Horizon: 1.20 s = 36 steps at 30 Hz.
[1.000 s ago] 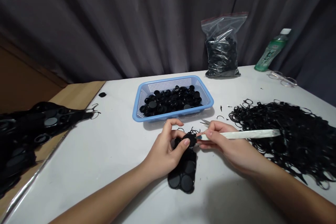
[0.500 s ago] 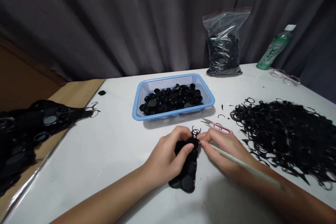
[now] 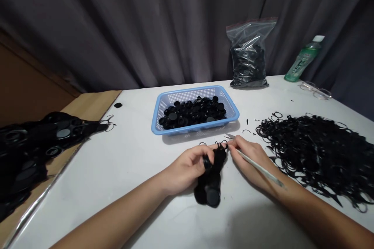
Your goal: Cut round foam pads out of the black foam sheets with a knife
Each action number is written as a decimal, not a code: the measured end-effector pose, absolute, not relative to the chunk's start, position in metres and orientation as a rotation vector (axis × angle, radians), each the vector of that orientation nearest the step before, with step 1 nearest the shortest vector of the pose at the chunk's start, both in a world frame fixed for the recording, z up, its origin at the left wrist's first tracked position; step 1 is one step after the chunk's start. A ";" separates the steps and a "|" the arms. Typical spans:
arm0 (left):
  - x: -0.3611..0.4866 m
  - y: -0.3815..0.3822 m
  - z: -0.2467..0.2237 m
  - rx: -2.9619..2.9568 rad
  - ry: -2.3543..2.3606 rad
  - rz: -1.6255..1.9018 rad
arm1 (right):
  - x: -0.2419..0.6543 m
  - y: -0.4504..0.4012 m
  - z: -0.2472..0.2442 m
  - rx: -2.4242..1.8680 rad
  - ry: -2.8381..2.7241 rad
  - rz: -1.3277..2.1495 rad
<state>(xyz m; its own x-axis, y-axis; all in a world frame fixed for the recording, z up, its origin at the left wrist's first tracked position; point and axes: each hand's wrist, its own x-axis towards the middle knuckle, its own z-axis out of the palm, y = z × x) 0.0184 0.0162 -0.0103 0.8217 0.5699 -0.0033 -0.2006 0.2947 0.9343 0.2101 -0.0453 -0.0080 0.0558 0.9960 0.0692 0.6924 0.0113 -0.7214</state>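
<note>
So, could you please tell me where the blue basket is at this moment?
In the head view, the blue basket stands on the white table near picture centre, beyond the left hand and left of the black scrap pile.

right hand (image 3: 253, 159) is hiding scissors (image 3: 230, 136) beyond the blades | left hand (image 3: 185, 169) is partly covering black strip (image 3: 212, 190) | rear end of white stick (image 3: 260, 168) is blurring | scrap pile (image 3: 318, 155) is running off right edge | lettering on bottle (image 3: 303, 62) is looking unreadable
</note>
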 end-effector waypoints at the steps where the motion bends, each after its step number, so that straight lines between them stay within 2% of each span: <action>1: 0.019 0.016 -0.009 1.040 0.353 0.518 | 0.210 -0.045 -0.008 -1.735 -1.694 0.682; 6: 0.019 0.017 0.001 0.761 0.337 0.486 | 0.208 -0.048 -0.007 -1.640 -1.728 0.758; 12: 0.016 0.018 -0.002 0.769 0.321 0.469 | 0.206 -0.052 -0.008 -1.583 -1.729 0.744; 22: 0.017 0.023 -0.017 0.713 0.574 0.644 | 0.205 -0.055 -0.010 -1.454 -1.710 0.821; 36: 0.021 0.024 -0.010 0.624 0.634 0.686 | 0.201 -0.059 -0.010 -1.451 -1.642 0.839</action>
